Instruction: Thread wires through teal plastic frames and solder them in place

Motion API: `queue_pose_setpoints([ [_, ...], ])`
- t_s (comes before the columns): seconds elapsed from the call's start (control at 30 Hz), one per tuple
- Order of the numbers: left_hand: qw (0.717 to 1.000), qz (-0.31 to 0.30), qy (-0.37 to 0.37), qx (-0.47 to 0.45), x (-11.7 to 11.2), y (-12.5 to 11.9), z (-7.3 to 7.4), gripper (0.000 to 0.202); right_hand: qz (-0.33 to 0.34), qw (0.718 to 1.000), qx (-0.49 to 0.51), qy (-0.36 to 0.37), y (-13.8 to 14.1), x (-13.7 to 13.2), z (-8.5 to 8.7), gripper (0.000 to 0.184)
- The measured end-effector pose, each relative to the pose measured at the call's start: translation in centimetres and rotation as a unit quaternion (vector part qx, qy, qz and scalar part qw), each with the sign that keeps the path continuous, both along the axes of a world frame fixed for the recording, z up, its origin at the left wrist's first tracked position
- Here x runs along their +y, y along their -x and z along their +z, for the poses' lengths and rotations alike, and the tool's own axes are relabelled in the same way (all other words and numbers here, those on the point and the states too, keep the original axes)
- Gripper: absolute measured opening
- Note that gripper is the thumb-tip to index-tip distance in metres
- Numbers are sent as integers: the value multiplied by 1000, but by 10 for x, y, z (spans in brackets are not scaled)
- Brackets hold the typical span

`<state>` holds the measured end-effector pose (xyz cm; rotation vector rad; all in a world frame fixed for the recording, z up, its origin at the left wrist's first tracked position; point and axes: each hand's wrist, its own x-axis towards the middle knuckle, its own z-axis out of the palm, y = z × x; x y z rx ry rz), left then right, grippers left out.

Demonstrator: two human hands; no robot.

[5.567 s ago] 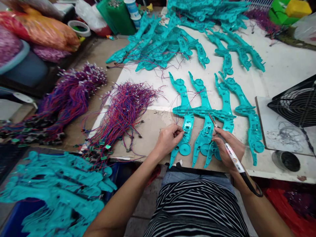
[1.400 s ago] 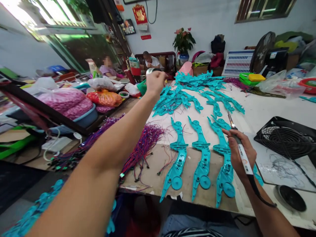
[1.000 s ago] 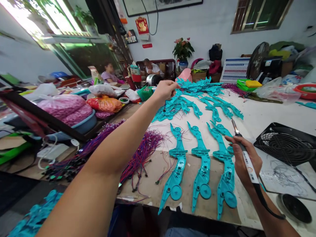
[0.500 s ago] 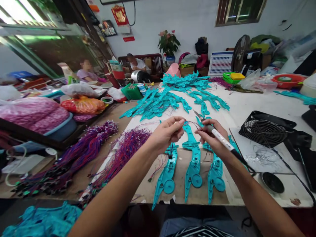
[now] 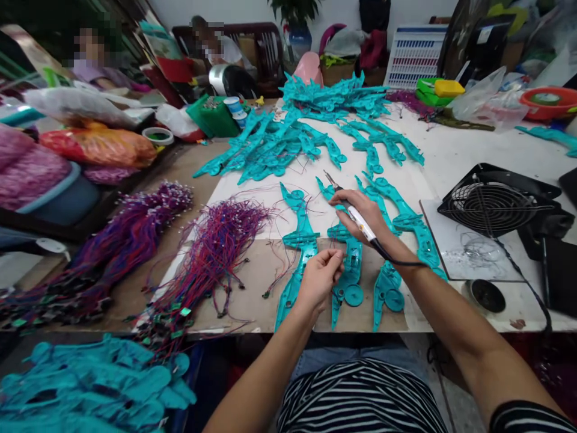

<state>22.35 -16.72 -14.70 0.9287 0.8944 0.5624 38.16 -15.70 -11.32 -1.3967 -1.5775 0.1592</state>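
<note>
In my right hand (image 5: 363, 211) is a soldering iron (image 5: 363, 226) with a white handle, its metal tip pointing up and away over the table. My left hand (image 5: 321, 275) is closed in a pinch, low between two teal plastic parts; whatever its fingertips hold is too small or hidden. One long teal part (image 5: 299, 239) lies just left of that hand. Beside its fingertips rests a second teal part (image 5: 353, 264), with a round disc near its lower end. Farther right lie another disc-ended part (image 5: 387, 285) and a curved one (image 5: 408, 219). Thin red and dark wires trail over them.
Bundles of red and purple wires (image 5: 225, 243) spread to the left. More teal parts are heaped at the back (image 5: 333, 99) and at lower left (image 5: 90, 385). A black fan (image 5: 491, 207) and a small round tin (image 5: 487, 296) stand right. Two people sit beyond the table.
My left hand has come down toward the near edge, away from the iron. My right hand has shifted slightly left with the soldering iron. The view has tilted downward.
</note>
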Motion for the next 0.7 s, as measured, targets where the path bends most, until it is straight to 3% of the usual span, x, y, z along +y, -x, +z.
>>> queue_pose_setpoints([
  [0.07, 999, 47, -9, 11, 0, -4, -9, 43, -38, 998, 59, -4, 12, -19, -15, 18],
  [0.17, 998, 58, -15, 9, 0, -6, -12, 41, -58, 983, 168, 44, 22, -53, -36, 24],
  [0.3, 1000, 20, 4, 9, -1, -5, -6, 44, -63, 965, 237, 91, 29, -71, -58, 29],
  [0.43, 995, -72, 4, 65, 4, 1, 2, 44, -95, 970, 213, 68, 38, -74, -63, 24],
  [0.57, 963, -160, -127, 175, 19, 10, 17, 35, -101, 982, 160, 16, 32, -94, -53, 17],
  [0.63, 929, -151, -238, 239, 26, 14, 24, 29, -135, 985, 107, -13, 17, -119, -45, 17],
  [0.7, 895, -129, -312, 292, 28, 16, 26, 26, -217, 974, 55, -38, -7, -150, -39, 23],
])
